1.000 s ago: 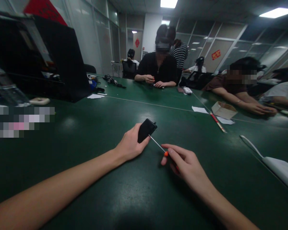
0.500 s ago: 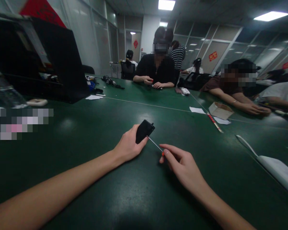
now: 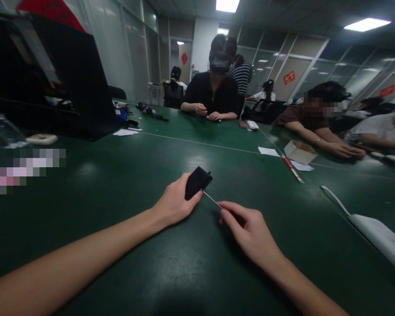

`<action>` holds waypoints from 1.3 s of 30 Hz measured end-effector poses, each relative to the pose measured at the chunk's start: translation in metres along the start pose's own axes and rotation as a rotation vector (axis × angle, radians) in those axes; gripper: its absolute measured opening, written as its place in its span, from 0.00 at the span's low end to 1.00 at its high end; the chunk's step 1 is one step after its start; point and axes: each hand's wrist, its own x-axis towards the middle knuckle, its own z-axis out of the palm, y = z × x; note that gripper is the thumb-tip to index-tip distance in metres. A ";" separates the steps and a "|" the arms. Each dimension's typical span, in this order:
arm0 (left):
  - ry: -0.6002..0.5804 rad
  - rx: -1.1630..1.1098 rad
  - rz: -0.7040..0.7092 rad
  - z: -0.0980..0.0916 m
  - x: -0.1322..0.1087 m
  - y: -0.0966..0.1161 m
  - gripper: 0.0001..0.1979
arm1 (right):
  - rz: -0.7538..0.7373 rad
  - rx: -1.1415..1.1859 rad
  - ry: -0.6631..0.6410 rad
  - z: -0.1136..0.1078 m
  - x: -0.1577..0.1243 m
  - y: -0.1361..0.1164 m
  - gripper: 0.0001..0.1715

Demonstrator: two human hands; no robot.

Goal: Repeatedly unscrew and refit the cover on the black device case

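Observation:
My left hand (image 3: pixel 174 199) is closed around a small flat black box-shaped device (image 3: pixel 197 181), which it holds tilted above the green table. A small stub sticks out from the device's far right end. My right hand (image 3: pixel 246 226) pinches a screwdriver (image 3: pixel 212 199) with a thin metal shaft. The tip meets the near edge of the device, beside my left thumb. The fingers of my right hand hide the screwdriver's handle.
Green table (image 3: pixel 118 171) spreads under both arms. A white device with a strap (image 3: pixel 378 237) lies at right. Farther off are an open box (image 3: pixel 299 152), a red stick (image 3: pixel 291 167), paper (image 3: pixel 268 151) and cables (image 3: pixel 149 110). Dark panels (image 3: pixel 75 79) stand left; co-workers sit across.
The fingers of my right hand have shifted on the screwdriver, so its red-orange handle no longer shows. The device stays in my left hand. The view has turned slightly.

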 end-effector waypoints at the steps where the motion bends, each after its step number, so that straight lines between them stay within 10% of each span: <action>1: -0.001 -0.012 -0.011 -0.001 0.001 0.000 0.18 | -0.021 -0.006 0.011 0.000 0.001 0.001 0.16; 15: -0.208 -0.705 -0.276 0.020 -0.033 0.036 0.27 | 0.137 0.453 0.033 0.024 -0.006 -0.006 0.16; 19: -0.143 -0.606 -0.212 0.023 -0.032 0.029 0.24 | 0.166 0.499 0.021 0.018 -0.005 -0.005 0.16; 23: 0.070 -0.264 0.090 0.010 -0.020 0.017 0.44 | 0.193 0.511 -0.055 0.010 -0.001 -0.001 0.15; 28: -0.177 0.164 0.581 -0.012 -0.013 0.013 0.24 | 0.175 0.451 -0.089 0.010 0.000 0.002 0.14; 39: -0.270 0.138 0.500 0.002 -0.015 0.011 0.24 | -0.020 0.173 -0.099 0.005 0.003 0.005 0.13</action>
